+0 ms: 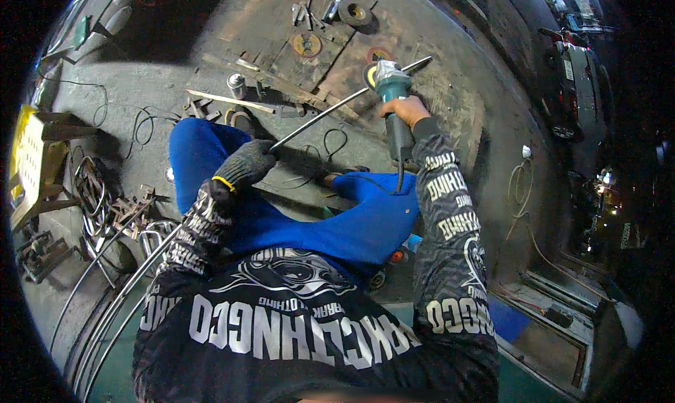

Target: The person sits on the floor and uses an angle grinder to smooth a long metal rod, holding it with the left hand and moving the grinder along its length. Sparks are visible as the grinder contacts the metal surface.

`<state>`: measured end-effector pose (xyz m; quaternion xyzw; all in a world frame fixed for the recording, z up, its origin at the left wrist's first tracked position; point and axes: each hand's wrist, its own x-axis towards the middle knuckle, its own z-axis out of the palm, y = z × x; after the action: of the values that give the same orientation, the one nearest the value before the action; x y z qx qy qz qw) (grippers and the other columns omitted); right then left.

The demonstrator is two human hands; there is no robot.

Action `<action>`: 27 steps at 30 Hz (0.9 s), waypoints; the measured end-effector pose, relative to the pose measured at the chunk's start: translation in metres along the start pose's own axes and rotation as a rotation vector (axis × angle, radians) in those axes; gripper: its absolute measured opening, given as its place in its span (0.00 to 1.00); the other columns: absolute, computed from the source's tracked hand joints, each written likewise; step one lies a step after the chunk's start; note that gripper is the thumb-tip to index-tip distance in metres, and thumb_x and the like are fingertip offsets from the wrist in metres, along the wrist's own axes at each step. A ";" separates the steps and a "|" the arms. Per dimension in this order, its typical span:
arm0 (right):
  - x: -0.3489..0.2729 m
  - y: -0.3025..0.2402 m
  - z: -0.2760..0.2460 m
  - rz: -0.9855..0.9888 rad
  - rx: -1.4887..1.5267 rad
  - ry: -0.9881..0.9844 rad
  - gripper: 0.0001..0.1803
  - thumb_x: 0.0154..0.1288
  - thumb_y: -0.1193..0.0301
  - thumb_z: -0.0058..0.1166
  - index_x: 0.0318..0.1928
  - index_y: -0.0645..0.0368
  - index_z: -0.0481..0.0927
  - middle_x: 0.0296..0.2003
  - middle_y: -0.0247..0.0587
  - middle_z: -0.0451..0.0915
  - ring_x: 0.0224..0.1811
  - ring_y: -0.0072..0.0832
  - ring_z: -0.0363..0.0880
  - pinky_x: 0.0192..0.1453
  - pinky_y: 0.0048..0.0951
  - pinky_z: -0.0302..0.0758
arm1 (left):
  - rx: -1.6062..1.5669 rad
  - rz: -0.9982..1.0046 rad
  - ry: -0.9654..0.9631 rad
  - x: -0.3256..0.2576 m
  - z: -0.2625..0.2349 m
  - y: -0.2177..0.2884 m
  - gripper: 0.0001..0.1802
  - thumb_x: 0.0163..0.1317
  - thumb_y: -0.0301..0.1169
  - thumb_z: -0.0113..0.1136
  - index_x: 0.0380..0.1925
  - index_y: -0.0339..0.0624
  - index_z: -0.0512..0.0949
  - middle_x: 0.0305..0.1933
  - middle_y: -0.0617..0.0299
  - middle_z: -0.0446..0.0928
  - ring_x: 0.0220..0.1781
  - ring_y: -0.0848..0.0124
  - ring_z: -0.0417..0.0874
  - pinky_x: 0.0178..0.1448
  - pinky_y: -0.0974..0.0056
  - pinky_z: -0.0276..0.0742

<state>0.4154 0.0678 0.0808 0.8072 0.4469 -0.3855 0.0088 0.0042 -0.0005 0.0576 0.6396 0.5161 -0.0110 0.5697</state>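
My left hand (246, 165), in a grey knit glove with a yellow cuff, is closed round a thin metal rod (320, 115). The rod slants up to the right, its far end near the wooden board on the floor. My right hand (408, 111), ungloved, grips the teal and black body of an angle grinder (392, 87). The grinder's yellowish disc (370, 76) is at the rod, close to its far end; whether they touch I cannot tell. A black cord runs from the grinder's lower end toward my right knee.
Past the rod lie a loose disc (306, 45), a small wheel (355, 13) and several metal pieces. A spray can (237, 86) stands left of the rod. At left are a yellow stool (35, 157), bent metal scrap (126, 217) and long rods. A hose (520, 185) coils at right.
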 end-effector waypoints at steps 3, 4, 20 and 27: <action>-0.021 -0.011 0.026 -0.136 0.001 -0.048 0.24 0.44 0.52 0.72 0.39 0.52 0.91 0.42 0.54 0.88 0.51 0.43 0.86 0.52 0.34 0.81 | 0.054 0.058 -0.010 0.011 0.002 -0.012 0.20 0.62 0.37 0.53 0.45 0.32 0.81 0.40 0.38 0.82 0.44 0.43 0.84 0.50 0.46 0.77; -0.029 -0.015 0.036 -0.056 0.003 0.008 0.22 0.45 0.53 0.72 0.39 0.53 0.91 0.43 0.55 0.87 0.52 0.44 0.85 0.53 0.34 0.81 | 0.069 0.074 -0.012 0.015 0.003 -0.017 0.20 0.62 0.38 0.53 0.45 0.32 0.81 0.41 0.37 0.82 0.46 0.42 0.83 0.52 0.45 0.77; -0.103 -0.058 0.102 -0.172 -0.024 -0.013 0.44 0.32 0.55 0.78 0.48 0.78 0.81 0.48 0.66 0.84 0.52 0.53 0.84 0.56 0.41 0.81 | -0.031 0.221 0.006 0.050 0.008 -0.042 0.23 0.58 0.42 0.60 0.44 0.33 0.82 0.38 0.40 0.84 0.44 0.48 0.85 0.50 0.51 0.77; -0.111 -0.067 0.076 -0.083 -0.059 -0.060 0.39 0.31 0.58 0.77 0.45 0.73 0.84 0.48 0.64 0.84 0.52 0.50 0.86 0.57 0.41 0.82 | 0.026 0.131 0.008 0.028 -0.003 -0.016 0.21 0.58 0.36 0.57 0.47 0.35 0.83 0.41 0.39 0.83 0.46 0.47 0.85 0.51 0.51 0.78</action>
<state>0.2859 0.0019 0.1194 0.7754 0.4906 -0.3964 0.0300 0.0047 0.0174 0.0306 0.6794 0.4752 0.0224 0.5587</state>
